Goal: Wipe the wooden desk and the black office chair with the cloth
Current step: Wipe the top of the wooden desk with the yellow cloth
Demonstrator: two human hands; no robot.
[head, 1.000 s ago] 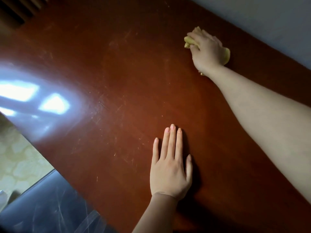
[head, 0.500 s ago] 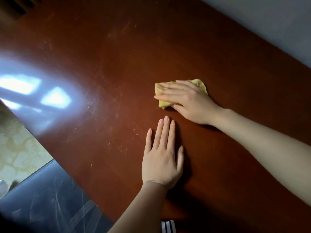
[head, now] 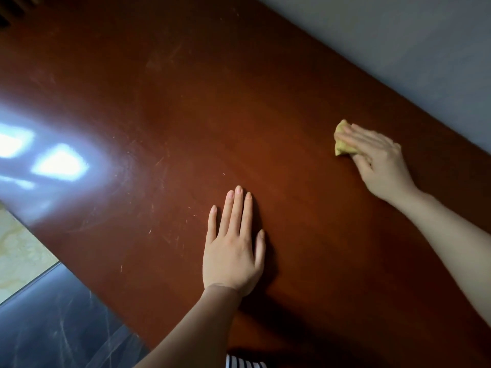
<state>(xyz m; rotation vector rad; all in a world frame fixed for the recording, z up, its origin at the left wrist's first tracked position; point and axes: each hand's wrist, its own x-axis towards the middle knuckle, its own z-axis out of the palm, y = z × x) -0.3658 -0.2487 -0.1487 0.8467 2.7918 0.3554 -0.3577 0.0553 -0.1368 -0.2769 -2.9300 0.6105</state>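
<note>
Two hands, one cloth and one desk are what there is to count here. At the far left a pale patterned floor (head: 18, 251) shows past the desk edge, and below it lies a dark glossy surface (head: 53, 322), scratched, that I cannot identify. Bright window glare (head: 58, 163) sits on the left part of the reddish-brown wooden desk (head: 186, 102), whose top carries fine scratches. Near the middle, the left hand (head: 233, 251) lies flat on the wood, palm down, fingers straight and close together, thumb slightly apart, holding nothing. A bit of striped fabric (head: 244, 363) peeks in at the bottom edge, cut off. Farther right, well apart from the left hand and near the desk's back edge, the right hand (head: 377, 163) presses the yellow cloth (head: 342, 144) onto the desk with fingers stretched over it; the fingers are blurred, and most of the cloth is hidden beneath them. Behind runs a grey wall (head: 398, 49).
</note>
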